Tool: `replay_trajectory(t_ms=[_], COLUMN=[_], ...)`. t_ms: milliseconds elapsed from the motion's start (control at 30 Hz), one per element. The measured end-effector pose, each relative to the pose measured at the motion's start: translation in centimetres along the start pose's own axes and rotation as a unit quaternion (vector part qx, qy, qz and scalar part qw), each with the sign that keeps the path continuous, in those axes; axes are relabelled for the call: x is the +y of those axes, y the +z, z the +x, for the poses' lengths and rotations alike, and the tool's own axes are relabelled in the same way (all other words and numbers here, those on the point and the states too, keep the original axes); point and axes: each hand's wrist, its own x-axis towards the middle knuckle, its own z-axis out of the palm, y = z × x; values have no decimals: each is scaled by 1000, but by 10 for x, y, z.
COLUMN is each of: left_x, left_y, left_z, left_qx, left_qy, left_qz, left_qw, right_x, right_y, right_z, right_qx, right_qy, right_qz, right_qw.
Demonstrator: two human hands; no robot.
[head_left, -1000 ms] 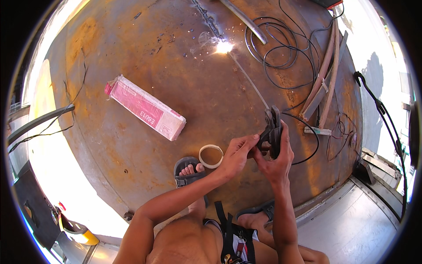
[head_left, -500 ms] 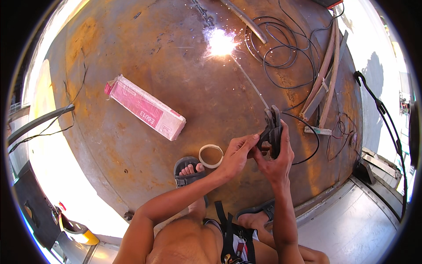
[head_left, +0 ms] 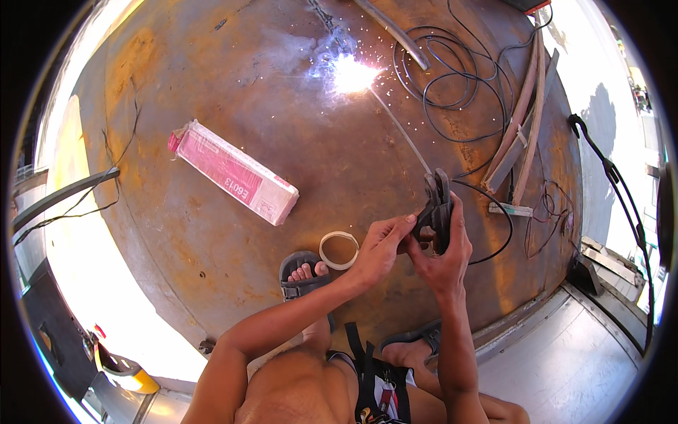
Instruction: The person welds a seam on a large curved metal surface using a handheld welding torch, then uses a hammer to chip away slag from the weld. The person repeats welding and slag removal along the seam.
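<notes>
1. Near, at centre: two dark open-toed sandals, one left [head_left: 296,272] and one right [head_left: 431,336], both on one rusty metal surface [head_left: 304,169].
2. Just beyond the left sandal: one pale ring [head_left: 323,249], lying flat beside the left wrist.
3. Two bare hands close together, right of centre. With the right hand [head_left: 448,258], gripping one black electrode holder [head_left: 441,212], fingers wrapped round the handle. With the left hand [head_left: 385,244], touching the holder's left side with thumb and fingertips; cannot tell whether closed on it.
4. To the left, well apart from both hands: one pink-and-white box [head_left: 233,173], lying slantwise.
5. To the right: one black cable [head_left: 513,225] curving beside the holder; farther back, at least three long, narrow strips [head_left: 533,116] and one loose black coil [head_left: 425,106], too tangled for a loop count.
6. From the holder, slanting far and left: one thin welding rod [head_left: 399,127], reaching to one bright arc [head_left: 353,74] amid sparks too many to count.
7. Farthest: one dark, rough seam [head_left: 325,18] beyond the arc, and one metal bar [head_left: 395,34] to its right.
</notes>
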Motion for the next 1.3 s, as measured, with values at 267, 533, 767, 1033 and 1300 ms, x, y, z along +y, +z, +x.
replay_trajectory(t_ms=[267, 533, 767, 1033, 1300], left_x=[-2, -1, -3, 8, 17], left_y=[0, 1, -2, 15, 23], left_z=[0, 0, 1, -4, -6], left_qx=[8, 7, 0, -5, -21], left_qy=[3, 4, 4, 39, 39], left_qz=[0, -4, -1, 50, 41], left_qw=[1000, 1000, 1000, 998, 998], right_x=[-1, 3, -2, -7, -19], right_y=[1, 0, 1, 1, -9], right_z=[-1, -2, 0, 0, 2], right_qx=[-2, 2, 1, 58, 53], right_qy=[15, 7, 16, -9, -2], right_qz=[4, -8, 1, 46, 13], right_qw=[1000, 1000, 1000, 997, 998])
